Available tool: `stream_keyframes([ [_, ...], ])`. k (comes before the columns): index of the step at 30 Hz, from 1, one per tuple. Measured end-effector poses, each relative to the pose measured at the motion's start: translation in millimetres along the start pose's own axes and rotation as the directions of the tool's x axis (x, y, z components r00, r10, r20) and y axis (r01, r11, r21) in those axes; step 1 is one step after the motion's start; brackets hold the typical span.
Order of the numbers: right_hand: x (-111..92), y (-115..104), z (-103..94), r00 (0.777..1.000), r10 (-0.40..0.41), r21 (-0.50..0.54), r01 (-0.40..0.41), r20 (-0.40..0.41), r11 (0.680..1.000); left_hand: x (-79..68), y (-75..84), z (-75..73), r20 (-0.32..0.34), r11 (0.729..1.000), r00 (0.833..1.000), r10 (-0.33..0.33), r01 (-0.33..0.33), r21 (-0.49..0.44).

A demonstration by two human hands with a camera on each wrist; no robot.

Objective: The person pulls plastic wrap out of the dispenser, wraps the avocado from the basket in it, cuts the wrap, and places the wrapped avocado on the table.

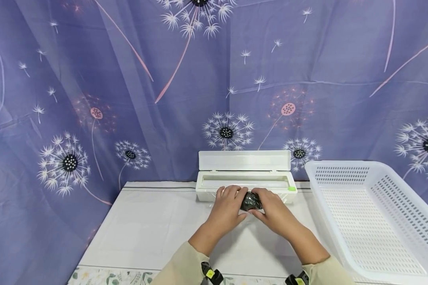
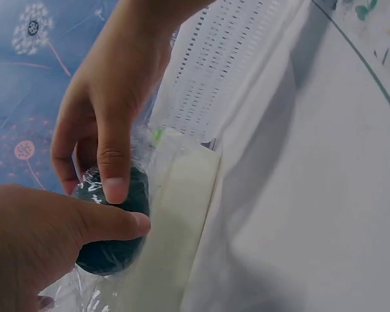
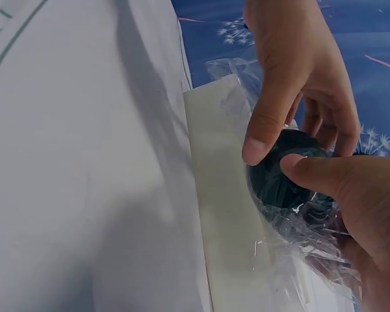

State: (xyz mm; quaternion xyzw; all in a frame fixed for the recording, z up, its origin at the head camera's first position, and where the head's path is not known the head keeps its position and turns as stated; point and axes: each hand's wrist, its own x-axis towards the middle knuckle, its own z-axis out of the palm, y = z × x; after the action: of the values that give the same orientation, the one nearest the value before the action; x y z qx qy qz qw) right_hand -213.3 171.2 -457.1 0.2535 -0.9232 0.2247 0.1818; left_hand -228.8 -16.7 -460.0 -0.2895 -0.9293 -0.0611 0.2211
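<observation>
Both hands hold a dark green, rounded object (image 1: 251,201) wrapped in clear cling film (image 3: 305,237), in front of a long white cling film dispenser (image 1: 207,194). From the left my left hand (image 1: 227,209) grips it, thumb on its near face. Opposite, my right hand (image 1: 274,209) grips the other side with the thumb close to the left one. In the left wrist view the object (image 2: 110,257) looks oval and glossy, the film wrinkled about it. The dispenser's lid (image 1: 244,161) stands raised; a pale roll (image 1: 244,185) lies inside.
A white perforated plastic basket (image 1: 342,174) stands at the right of the table. Under everything lies a white cloth (image 1: 146,225) with a floral strip along its near edge. A purple dandelion curtain (image 1: 185,118) hangs behind the dispenser. A green tab (image 1: 291,188) marks the dispenser's right end.
</observation>
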Motion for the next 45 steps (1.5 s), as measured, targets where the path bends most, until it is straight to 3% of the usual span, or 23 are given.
stream_keyframes([
  [8, 3.3, 1.4, -0.7, 1.0, 0.0, 0.023, 0.0, 0.012, 1.0, 6.3, -6.2, 9.6, -0.026, 1.0, 1.0, -0.004, 0.004, 0.01],
  [15, 4.4, -3.6, -1.5, 0.998, 0.038, -0.003, -0.038, -0.044, 0.999, 9.8, -10.9, 3.5, 0.011, 1.0, 1.0, -0.017, 0.018, -0.019],
  [23, 3.8, -8.6, 0.5, 0.971, -0.096, -0.047, 0.088, -0.219, 0.995, 15.7, -15.3, -5.6, 0.048, 0.999, 0.999, -0.017, 0.018, -0.029],
  [27, 2.9, -10.9, 1.3, 0.954, -0.152, -0.078, 0.136, -0.26, 0.988, 18.3, -16.1, -8.3, 0.051, 0.999, 0.999, 0.007, -0.005, -0.034],
  [32, 2.0, -12.1, 1.3, 0.961, -0.144, -0.097, 0.124, -0.238, 0.988, 17.9, -16.5, -9.9, 0.06, 0.999, 0.998, -0.005, 0.007, -0.034],
  [40, 3.8, -5.9, 1.9, 0.973, -0.096, -0.104, 0.076, -0.208, 0.992, 16.4, -16.7, -6.9, -0.023, 0.998, 0.999, -0.047, 0.046, -0.053],
  [45, 5.1, -2.1, 3.3, 0.977, -0.08, -0.099, 0.061, -0.198, 0.993, 15.1, -17.1, -3.3, -0.021, 0.996, 0.998, -0.061, 0.06, -0.066],
])
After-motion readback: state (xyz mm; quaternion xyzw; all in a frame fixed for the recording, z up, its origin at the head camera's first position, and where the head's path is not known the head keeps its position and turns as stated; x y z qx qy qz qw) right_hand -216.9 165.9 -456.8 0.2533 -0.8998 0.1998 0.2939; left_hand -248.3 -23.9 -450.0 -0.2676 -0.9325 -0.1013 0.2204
